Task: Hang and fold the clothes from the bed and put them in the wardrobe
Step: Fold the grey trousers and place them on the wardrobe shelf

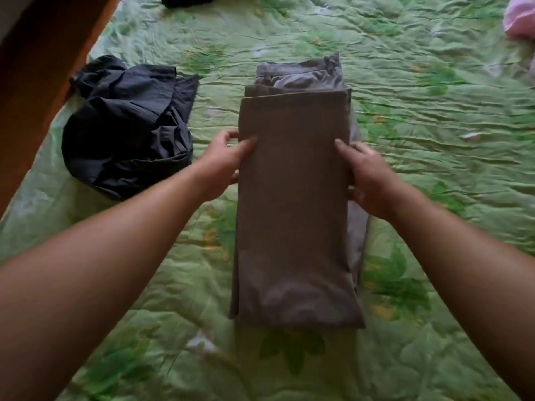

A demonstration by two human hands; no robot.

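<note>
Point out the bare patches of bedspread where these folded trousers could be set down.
Widest free patch: bedspread right of the grey trousers, short of the pink item. Also free: the near strip below them. Crowded: the left, where the dark crumpled garment lies close to the left hand; right hand grips the opposite edge.

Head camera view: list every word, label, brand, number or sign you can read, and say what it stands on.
None can be read.
Grey trousers, held at both edges by the left hand and right hand: no tag or print showing.
Dark crumpled garment: no lettering visible.
Green bedspread: leaf pattern only.
Pink item: cut off and blurred.
</note>
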